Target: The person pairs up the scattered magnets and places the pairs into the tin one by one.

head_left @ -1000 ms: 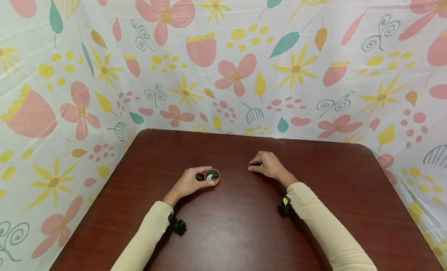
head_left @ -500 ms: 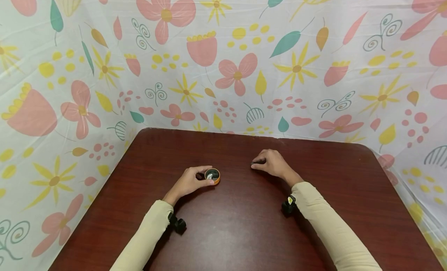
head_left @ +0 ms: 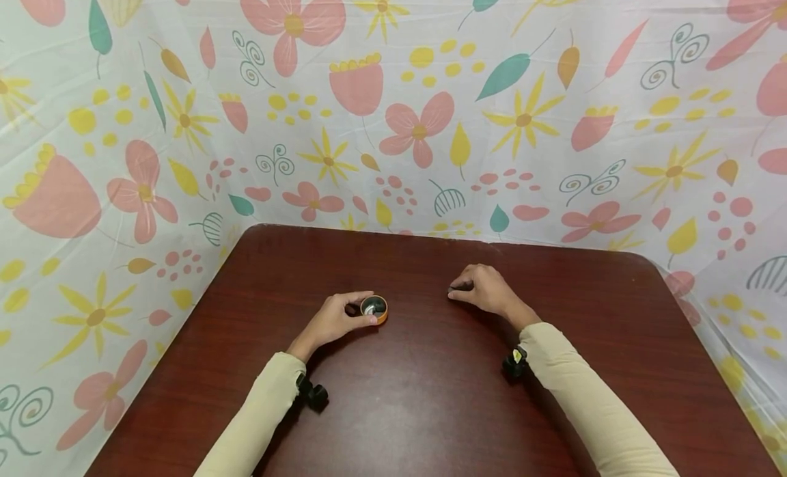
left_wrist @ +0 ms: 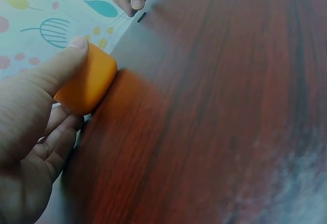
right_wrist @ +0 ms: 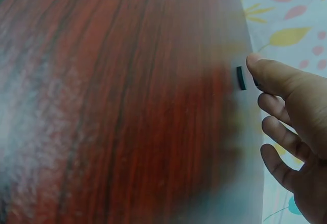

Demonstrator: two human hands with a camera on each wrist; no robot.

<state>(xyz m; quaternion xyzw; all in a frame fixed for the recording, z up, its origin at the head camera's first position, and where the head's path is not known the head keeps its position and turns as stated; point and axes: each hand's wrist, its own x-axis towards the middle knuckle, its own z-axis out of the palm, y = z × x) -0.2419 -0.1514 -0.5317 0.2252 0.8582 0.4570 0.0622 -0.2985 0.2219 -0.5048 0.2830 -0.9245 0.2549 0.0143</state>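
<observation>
In the head view my left hand (head_left: 332,320) grips a small round orange container (head_left: 382,318) on the left half of the table. Its mouth faces up, with something dark and something shiny inside. The left wrist view shows the container's smooth orange side (left_wrist: 89,83), thumb on one side and fingers on the other. My right hand (head_left: 488,290) is low over the table to the right, thumb and forefinger pinched at a tiny dark piece. In the right wrist view a short black strip (right_wrist: 241,78) shows just beside the thumb tip, the other fingers loosely curled.
Both hands are over a glossy dark red-brown wooden table (head_left: 393,395). Flower-printed white cloth (head_left: 418,67) hangs behind it and along its sides. Black camera mounts are on the left wrist (head_left: 312,393) and right wrist (head_left: 515,362).
My right hand has shifted a little to the right, farther from the container, with the dark spot still at its fingertips. My left hand and the orange container have stayed in place.
</observation>
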